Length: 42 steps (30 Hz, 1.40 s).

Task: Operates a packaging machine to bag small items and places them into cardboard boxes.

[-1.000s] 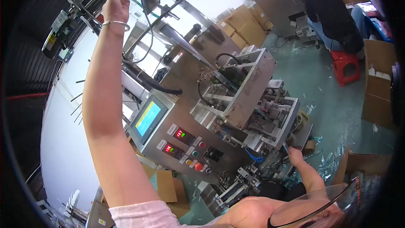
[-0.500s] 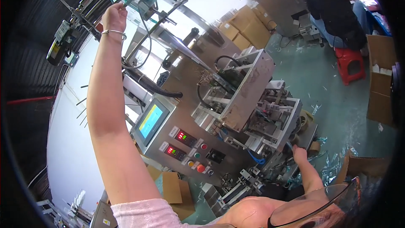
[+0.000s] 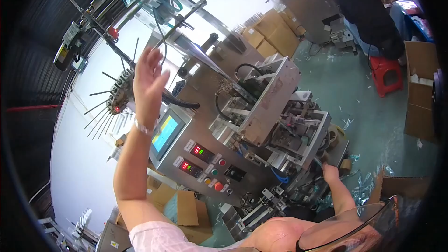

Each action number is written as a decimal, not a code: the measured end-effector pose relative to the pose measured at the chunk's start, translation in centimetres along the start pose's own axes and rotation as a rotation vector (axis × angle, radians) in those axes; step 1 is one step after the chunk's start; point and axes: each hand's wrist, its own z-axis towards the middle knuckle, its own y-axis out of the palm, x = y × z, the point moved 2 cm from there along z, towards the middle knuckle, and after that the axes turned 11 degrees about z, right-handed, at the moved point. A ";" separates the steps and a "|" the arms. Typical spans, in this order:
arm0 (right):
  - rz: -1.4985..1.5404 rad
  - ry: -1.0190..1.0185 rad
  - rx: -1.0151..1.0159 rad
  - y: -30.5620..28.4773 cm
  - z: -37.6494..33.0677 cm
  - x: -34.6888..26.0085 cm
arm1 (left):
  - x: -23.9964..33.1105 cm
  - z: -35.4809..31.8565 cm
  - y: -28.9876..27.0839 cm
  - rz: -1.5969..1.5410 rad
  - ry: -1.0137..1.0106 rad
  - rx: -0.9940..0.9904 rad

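Observation:
My left hand (image 3: 149, 75) is raised in the air in front of the steel packaging machine (image 3: 210, 140), holding nothing, its fingers stretched and the thumb apart. Just below it sits the machine's touch screen (image 3: 165, 133); a black corrugated hose (image 3: 179, 101) passes behind it. To its left is a wheel of thin metal rods (image 3: 123, 91). Low on the right, my right hand (image 3: 330, 172) reaches in under the machine's metal frame (image 3: 313, 147). A strip of clear film seems to lie by its fingertips, but the fingers are mostly hidden, so its grip is unclear.
Lit displays and buttons (image 3: 205, 168) cover the control panel. Cardboard boxes (image 3: 270, 30) stand behind the machine, and an open box (image 3: 420, 93) is at the right. A person in black (image 3: 361, 9) sits on a red stool (image 3: 386, 75). Film scraps litter the green floor.
My left hand has let go of the bar at the machine's top and come down toward the screen, its fingers opening. My right hand stays nearly where it was.

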 end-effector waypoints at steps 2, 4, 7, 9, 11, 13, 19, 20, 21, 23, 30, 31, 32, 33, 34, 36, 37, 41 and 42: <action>-0.021 -0.004 -0.017 0.7 0.4 0.5 | -0.4 -4.3 -1.3 0.047 0.005 0.020; -0.046 0.016 -0.038 1.6 0.3 1.3 | -1.9 -8.0 -3.1 0.105 -0.027 0.063; -0.054 0.047 -0.044 1.7 0.1 1.9 | -4.8 -14.3 -6.6 0.241 -0.114 0.181; -0.058 0.079 -0.081 1.1 0.0 1.2 | -6.0 -18.9 -8.0 0.353 -0.233 0.295; -0.062 0.085 -0.098 0.8 0.1 0.6 | -7.3 -24.0 -9.3 0.421 -0.296 0.335; -0.075 0.101 -0.117 1.0 -0.1 0.7 | -9.5 -28.7 -9.5 0.381 -0.514 0.407; -0.103 0.165 -0.124 3.4 0.7 2.9 | -15.6 -39.2 -6.2 0.431 -0.818 0.497; -0.100 0.157 -0.108 3.7 1.0 2.7 | -17.1 -40.5 -5.8 0.417 -0.873 0.506; -0.096 0.147 -0.090 3.9 1.2 2.5 | -18.3 -41.5 -5.4 0.416 -0.885 0.499; -0.087 0.121 -0.085 4.3 1.4 2.3 | -19.1 -41.7 -2.7 0.168 -0.987 0.464; -0.216 0.164 -0.195 5.7 2.3 3.0 | -19.3 -40.8 0.9 0.121 -0.882 0.522; -0.212 0.163 -0.198 6.1 2.1 3.4 | -19.1 -40.6 0.9 0.126 -0.881 0.521; -0.195 0.176 -0.194 6.4 1.5 4.1 | -18.8 -40.4 1.0 0.111 -0.903 0.526; -0.177 0.189 -0.190 6.6 1.0 4.6 | -18.5 -40.2 1.0 0.097 -0.925 0.531; -0.198 0.199 -0.200 4.6 0.4 2.6 | -18.1 -39.8 1.3 0.100 -0.929 0.527; -0.184 0.166 -0.204 6.9 0.4 6.5 | -17.6 -39.3 1.7 0.022 -0.918 0.582; -0.172 0.127 -0.199 6.9 0.6 6.8 | -17.7 -39.2 1.8 0.023 -0.920 0.580; -0.147 0.142 -0.145 7.8 0.7 7.2 | -17.5 -38.6 2.0 -0.021 -0.906 0.554; -0.202 0.097 -0.160 8.5 0.8 8.4 | -17.4 -38.3 2.2 -0.025 -0.904 0.548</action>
